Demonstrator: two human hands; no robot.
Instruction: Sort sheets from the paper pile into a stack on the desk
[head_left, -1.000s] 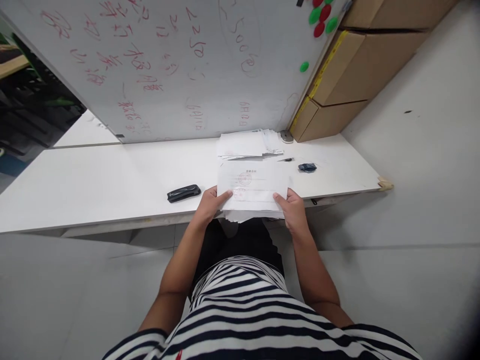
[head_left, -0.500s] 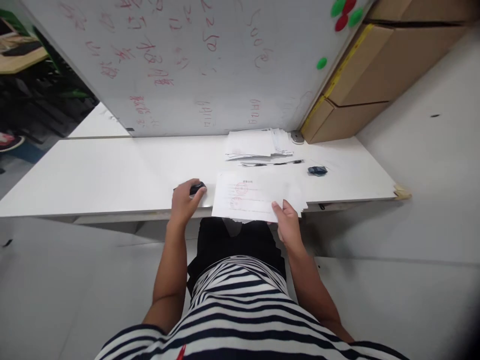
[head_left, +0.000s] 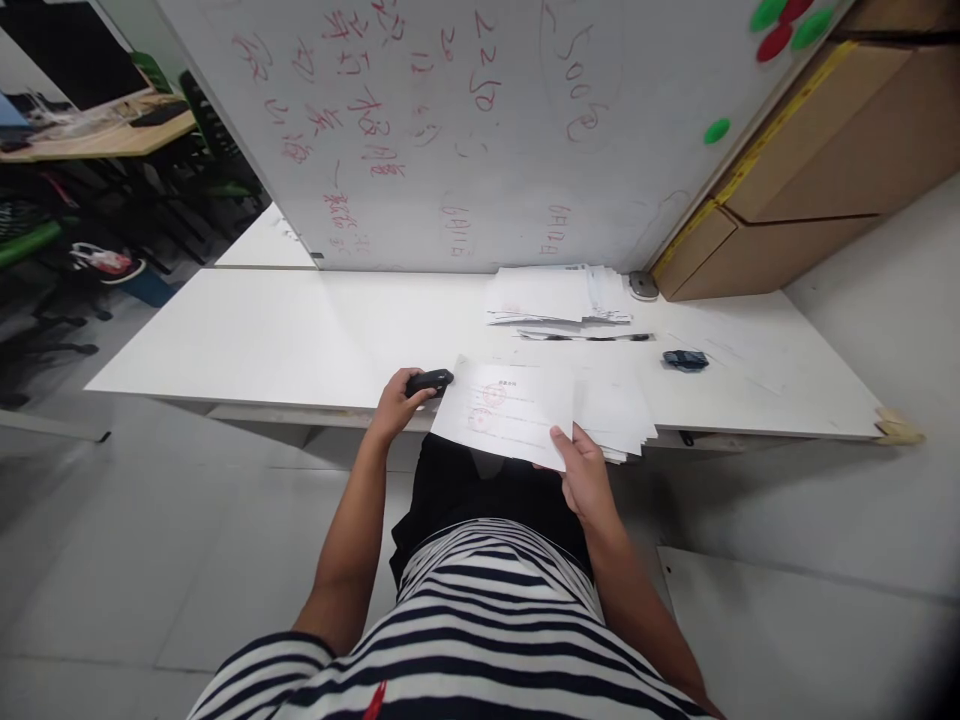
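Note:
My left hand (head_left: 394, 405) is closed around a small black stapler (head_left: 429, 382), just above the desk's front edge. The stapler's tip is close to the left corner of a printed sheet (head_left: 510, 405) with red round stamps; whether it touches the paper I cannot tell. My right hand (head_left: 586, 470) pinches that sheet by its right edge, thumb on top and fingers mostly underneath. Beneath and to the right of the sheet lie more loose white papers (head_left: 615, 405), overhanging the front edge of the desk.
On the white desk (head_left: 300, 330) a thick paper stack (head_left: 540, 295) lies against the whiteboard (head_left: 420, 120). A dark small packet (head_left: 685, 360) rests on the right. Cardboard boxes (head_left: 810, 150) are piled at the back right, beside a grey mouse-like object (head_left: 643, 286).
The stapler has come up off the desk in my left hand and moved to the sheet's corner. The sheet is now tilted and apart from the papers under it. My view has turned left.

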